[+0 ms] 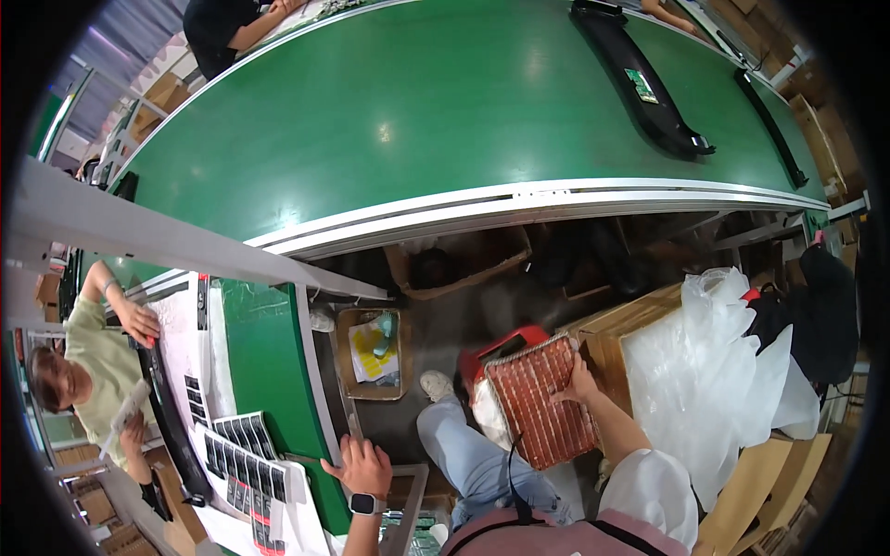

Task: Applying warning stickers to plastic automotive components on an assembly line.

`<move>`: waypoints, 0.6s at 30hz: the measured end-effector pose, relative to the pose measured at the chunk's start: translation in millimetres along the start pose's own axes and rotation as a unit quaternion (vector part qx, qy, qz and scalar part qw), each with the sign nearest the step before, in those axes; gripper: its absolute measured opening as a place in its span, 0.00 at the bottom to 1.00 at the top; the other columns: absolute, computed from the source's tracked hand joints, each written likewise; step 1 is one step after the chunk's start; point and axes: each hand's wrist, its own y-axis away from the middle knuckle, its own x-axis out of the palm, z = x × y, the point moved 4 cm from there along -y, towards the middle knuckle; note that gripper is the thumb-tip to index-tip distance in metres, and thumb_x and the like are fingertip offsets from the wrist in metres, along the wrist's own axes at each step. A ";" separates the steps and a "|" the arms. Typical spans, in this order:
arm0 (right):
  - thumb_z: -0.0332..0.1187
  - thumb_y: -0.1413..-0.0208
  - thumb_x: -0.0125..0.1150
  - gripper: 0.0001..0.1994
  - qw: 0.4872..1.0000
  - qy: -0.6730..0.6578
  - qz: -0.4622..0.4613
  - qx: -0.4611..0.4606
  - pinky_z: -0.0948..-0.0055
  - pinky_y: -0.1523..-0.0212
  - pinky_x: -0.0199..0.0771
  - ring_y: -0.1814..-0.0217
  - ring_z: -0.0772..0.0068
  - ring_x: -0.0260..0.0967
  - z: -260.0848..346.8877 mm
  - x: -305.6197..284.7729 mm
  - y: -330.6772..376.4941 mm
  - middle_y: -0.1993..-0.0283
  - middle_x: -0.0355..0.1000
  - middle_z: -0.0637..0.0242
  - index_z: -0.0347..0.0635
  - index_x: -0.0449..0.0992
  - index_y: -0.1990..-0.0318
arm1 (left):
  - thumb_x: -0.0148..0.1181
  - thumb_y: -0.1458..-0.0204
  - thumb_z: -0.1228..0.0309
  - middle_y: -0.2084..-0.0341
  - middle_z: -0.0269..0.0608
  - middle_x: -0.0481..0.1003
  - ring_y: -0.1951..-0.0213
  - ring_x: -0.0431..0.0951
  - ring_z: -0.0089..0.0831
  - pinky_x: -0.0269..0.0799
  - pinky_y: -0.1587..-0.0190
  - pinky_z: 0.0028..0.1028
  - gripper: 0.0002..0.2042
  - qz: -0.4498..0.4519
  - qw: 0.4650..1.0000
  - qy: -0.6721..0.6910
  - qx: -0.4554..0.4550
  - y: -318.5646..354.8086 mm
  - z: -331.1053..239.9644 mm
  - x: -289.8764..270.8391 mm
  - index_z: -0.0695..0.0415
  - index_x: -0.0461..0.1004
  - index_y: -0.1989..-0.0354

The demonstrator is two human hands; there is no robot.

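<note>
My left hand (361, 465) rests at the edge of the green side table (260, 347), fingers stretched out and holding nothing; a watch is on that wrist. With my right hand (577, 382) I grip a red-brown rectangular cushion-like pad (538, 398) by its right side. Rows of small block-like segments cover its face, and it is tilted beside my leg. Behind it a red object (505, 350), partly hidden, shows next to a white bag (489, 412). Black label sheets (243, 463) lie on the side table near my left hand.
A green conveyor belt (371, 130) crosses ahead, carrying a long black curved housing (640, 102). Cartons stand below, one (403, 371) holding papers. White plastic bags (705, 380) fill the right. Another person (107, 352) works at the left with a black strip (167, 408).
</note>
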 end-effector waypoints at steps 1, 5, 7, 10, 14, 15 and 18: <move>0.46 0.87 0.87 0.78 0.999 0.021 0.008 -0.026 0.52 0.33 0.59 0.31 0.37 0.52 4.5 9.4 5.9 0.30 0.49 0.47 0.45 0.30 0.28 | 0.57 0.51 0.63 0.54 0.35 0.72 0.41 0.67 0.33 0.35 0.39 0.67 0.08 0.003 1.000 0.014 -0.022 0.4 -0.2 -1.6 0.51 0.73 0.65; 0.48 0.85 0.87 0.78 0.993 0.091 0.044 0.056 0.54 0.32 0.60 0.29 0.43 0.52 24.1 27.8 18.4 0.28 0.47 0.53 0.48 0.27 0.28 | 0.58 0.51 0.62 0.64 0.29 0.74 0.51 0.73 0.30 0.35 0.39 0.65 0.06 -0.057 0.998 -0.003 -0.026 -2.4 -4.7 3.5 0.48 0.70 0.74; 0.54 0.87 0.85 0.81 0.986 0.138 0.067 0.065 0.55 0.35 0.63 0.31 0.45 0.56 35.1 19.4 19.1 0.31 0.50 0.51 0.43 0.24 0.29 | 0.58 0.51 0.62 0.67 0.29 0.75 0.53 0.74 0.30 0.35 0.38 0.64 0.06 -0.058 0.998 -0.001 -0.030 -2.5 -5.8 4.8 0.48 0.71 0.74; 0.62 0.89 0.83 0.84 0.951 0.250 0.125 0.133 0.59 0.40 0.69 0.35 0.55 0.65 46.8 10.0 17.2 0.30 0.50 0.56 0.44 0.20 0.29 | 0.57 0.51 0.62 0.66 0.29 0.76 0.54 0.74 0.30 0.37 0.37 0.61 0.06 -0.074 0.996 0.003 -0.057 0.9 -8.3 11.4 0.48 0.71 0.75; 0.56 0.72 0.80 0.69 0.956 0.270 0.089 0.072 0.61 0.47 0.75 0.39 0.55 0.68 70.5 -13.0 27.3 0.37 0.61 0.53 0.41 0.35 0.27 | 0.57 0.50 0.62 0.67 0.29 0.75 0.55 0.74 0.30 0.42 0.37 0.55 0.06 -0.096 0.990 -0.009 -0.108 -8.5 -7.1 11.9 0.48 0.71 0.75; 0.55 0.70 0.79 0.66 0.949 0.275 0.148 0.047 0.61 0.48 0.75 0.40 0.56 0.69 59.0 -16.2 19.2 0.38 0.62 0.53 0.41 0.38 0.28 | 0.57 0.50 0.62 0.69 0.29 0.75 0.56 0.75 0.29 0.45 0.38 0.53 0.06 -0.111 0.987 -0.014 -0.118 -13.1 -8.6 12.2 0.47 0.71 0.75; 0.50 0.65 0.76 0.56 0.907 0.281 0.313 -0.018 0.62 0.51 0.77 0.44 0.57 0.72 249.1 117.8 9.5 0.43 0.66 0.52 0.39 0.47 0.31 | 0.57 0.49 0.63 0.73 0.30 0.73 0.60 0.76 0.30 0.47 0.38 0.50 0.07 -0.171 0.977 -0.020 -0.121 -31.1 -20.2 8.7 0.46 0.69 0.77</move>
